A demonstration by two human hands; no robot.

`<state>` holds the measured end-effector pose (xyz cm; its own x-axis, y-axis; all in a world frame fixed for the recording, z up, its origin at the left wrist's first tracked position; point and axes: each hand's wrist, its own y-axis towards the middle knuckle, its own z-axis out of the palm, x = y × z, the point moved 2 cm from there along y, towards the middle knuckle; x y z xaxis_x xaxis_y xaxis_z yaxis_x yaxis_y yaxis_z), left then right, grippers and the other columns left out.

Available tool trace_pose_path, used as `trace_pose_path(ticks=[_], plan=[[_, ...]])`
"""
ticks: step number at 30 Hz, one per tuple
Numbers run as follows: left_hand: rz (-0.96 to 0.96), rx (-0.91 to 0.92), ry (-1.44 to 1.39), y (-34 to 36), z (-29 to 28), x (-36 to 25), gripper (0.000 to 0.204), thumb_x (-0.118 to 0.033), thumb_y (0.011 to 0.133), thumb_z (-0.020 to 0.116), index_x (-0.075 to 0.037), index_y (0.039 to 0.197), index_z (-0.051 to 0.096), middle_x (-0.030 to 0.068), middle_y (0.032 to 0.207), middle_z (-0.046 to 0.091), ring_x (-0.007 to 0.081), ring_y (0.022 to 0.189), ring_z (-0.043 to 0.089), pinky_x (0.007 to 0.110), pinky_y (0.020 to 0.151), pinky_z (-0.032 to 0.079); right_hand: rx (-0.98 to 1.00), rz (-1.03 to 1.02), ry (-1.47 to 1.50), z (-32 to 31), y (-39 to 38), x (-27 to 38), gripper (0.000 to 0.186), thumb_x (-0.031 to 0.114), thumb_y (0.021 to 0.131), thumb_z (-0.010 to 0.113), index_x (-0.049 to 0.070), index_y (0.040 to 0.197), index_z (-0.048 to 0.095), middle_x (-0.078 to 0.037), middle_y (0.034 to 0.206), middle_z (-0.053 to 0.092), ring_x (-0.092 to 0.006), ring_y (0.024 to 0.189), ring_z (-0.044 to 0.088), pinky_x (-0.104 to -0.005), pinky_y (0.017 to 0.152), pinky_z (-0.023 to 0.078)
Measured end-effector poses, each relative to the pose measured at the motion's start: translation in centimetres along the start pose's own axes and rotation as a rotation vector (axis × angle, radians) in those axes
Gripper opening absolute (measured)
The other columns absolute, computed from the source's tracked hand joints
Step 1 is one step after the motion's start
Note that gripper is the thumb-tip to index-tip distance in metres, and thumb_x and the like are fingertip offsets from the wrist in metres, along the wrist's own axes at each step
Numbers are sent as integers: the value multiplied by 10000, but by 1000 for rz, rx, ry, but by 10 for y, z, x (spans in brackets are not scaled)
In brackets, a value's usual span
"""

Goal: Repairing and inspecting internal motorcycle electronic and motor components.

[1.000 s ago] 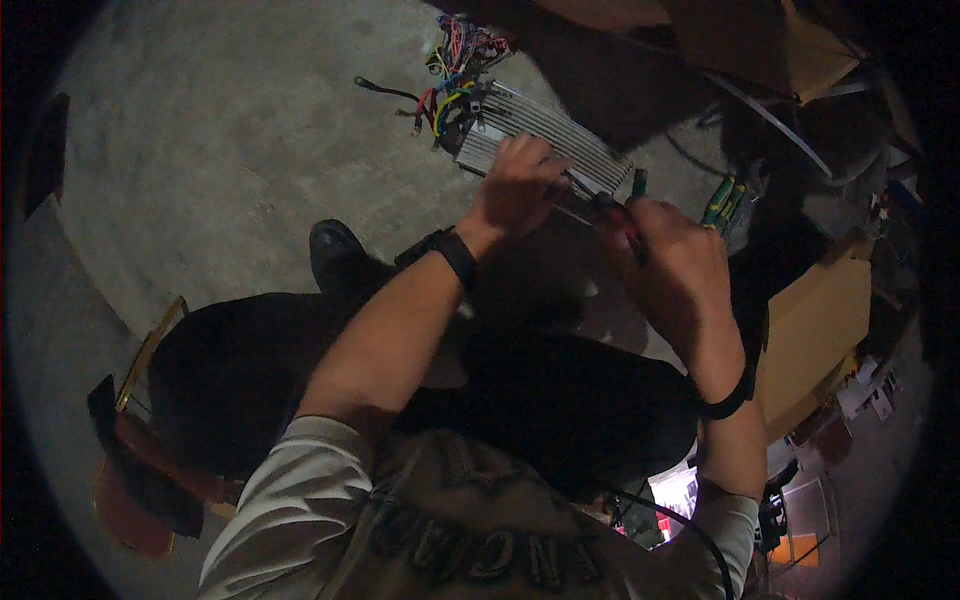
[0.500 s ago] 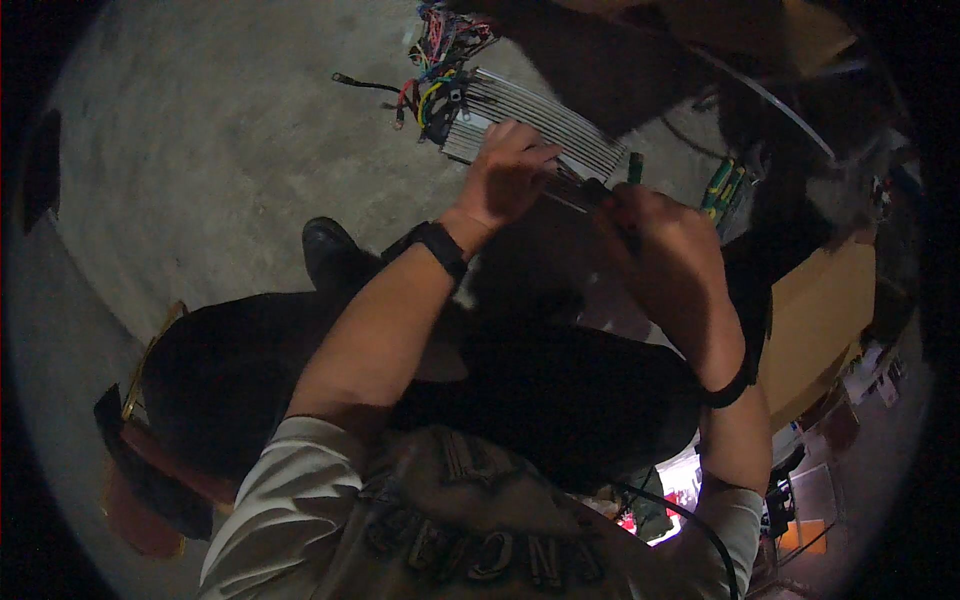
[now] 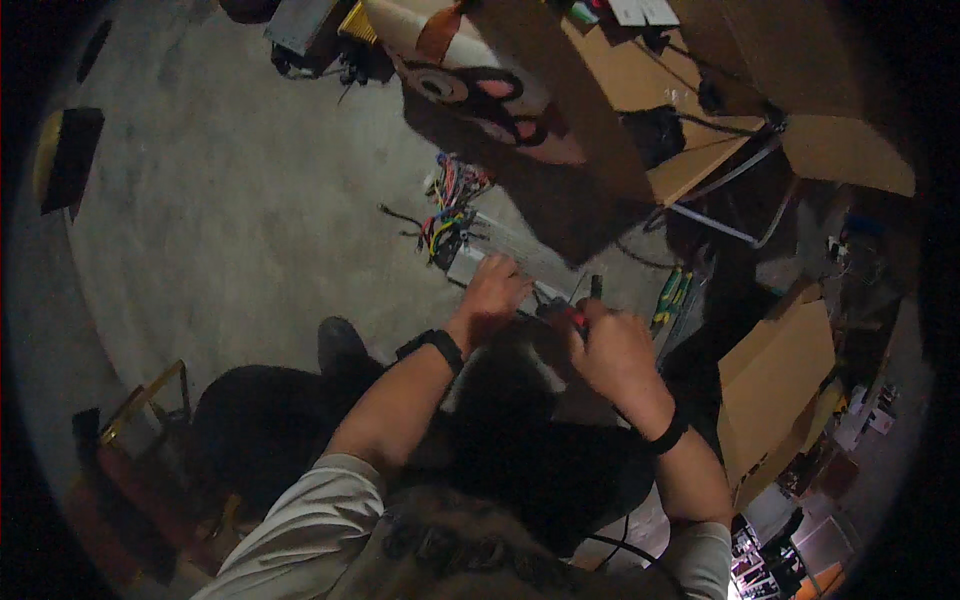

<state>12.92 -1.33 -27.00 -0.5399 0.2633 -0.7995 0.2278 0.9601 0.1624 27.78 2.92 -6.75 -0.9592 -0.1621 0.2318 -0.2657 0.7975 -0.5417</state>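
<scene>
While right hand [image 3: 612,348] grips red-and-black tool [image 3: 572,316] at near edge of finned metal box [image 3: 515,240], left hand [image 3: 492,296] rests curled over same edge; cannot tell whether it pinches anything. Box lies on concrete floor [image 3: 240,240], wire bundle [image 3: 460,185] at its left end, green-handled pliers [image 3: 672,295] off its right. Best: brace box firmly, use 2 hands together, press evenly, fingers clear of tool tip.

From here it looks a workshop: grey concrete floor [image 3: 220,230], a ribbed silver metal case [image 3: 515,245] with multicoloured wires [image 3: 455,190] just past the left hand [image 3: 494,290], green-and-yellow tool handles [image 3: 672,296] and a brown cardboard box [image 3: 775,390] right of the right hand [image 3: 620,355].
</scene>
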Motion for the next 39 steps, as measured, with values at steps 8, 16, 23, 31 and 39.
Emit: trace_pose_path(ticks=[8, 16, 23, 31, 39], plan=[[-25, 4, -10, 4, -1, 1, 165, -154, 844, 725, -71, 984, 748, 112, 891, 597, 331, 919, 562, 445, 831, 456, -20, -177, 105, 10, 4, -7, 254, 331, 911, 659, 83, 860, 673, -177, 769, 702, -399, 688, 688, -509, 629, 551], [-67, 51, 1, 3, 2, -5, 155, -164, 822, 726, -94, 959, 743, 82, 922, 621, 315, 970, 578, 461, 885, 447, -52, -311, 136, 7, 1, -12, 193, 267, 889, 672, 106, 791, 633, -140, 723, 683, -370, 678, 683, -477, 596, 535], [-78, 20, 34, 4, 2, -14, 157, -163, 815, 736, -72, 943, 737, 88, 908, 632, 315, 964, 585, 452, 882, 451, -85, -346, 53, 8, -4, -10, 376, 416, 948, 587, 45, 898, 626, -186, 778, 704, -390, 722, 702, -499, 654, 550], [-59, 23, 20, 7, 0, -13, 142, -141, 803, 751, -56, 915, 734, 95, 920, 648, 320, 954, 590, 455, 876, 450, -82, -253, -25, 6, -9, -7, 382, 389, 982, 553, 21, 902, 618, -193, 737, 699, -368, 686, 707, -463, 632, 565], [-63, 17, 20, 4, 1, -10, 151, -117, 792, 725, -54, 928, 737, 115, 911, 648, 350, 925, 583, 462, 855, 457, -190, -494, -131, 8, -5, 3, 277, 324, 855, 695, 51, 859, 648, -137, 721, 667, -358, 691, 697, -440, 617, 566]])
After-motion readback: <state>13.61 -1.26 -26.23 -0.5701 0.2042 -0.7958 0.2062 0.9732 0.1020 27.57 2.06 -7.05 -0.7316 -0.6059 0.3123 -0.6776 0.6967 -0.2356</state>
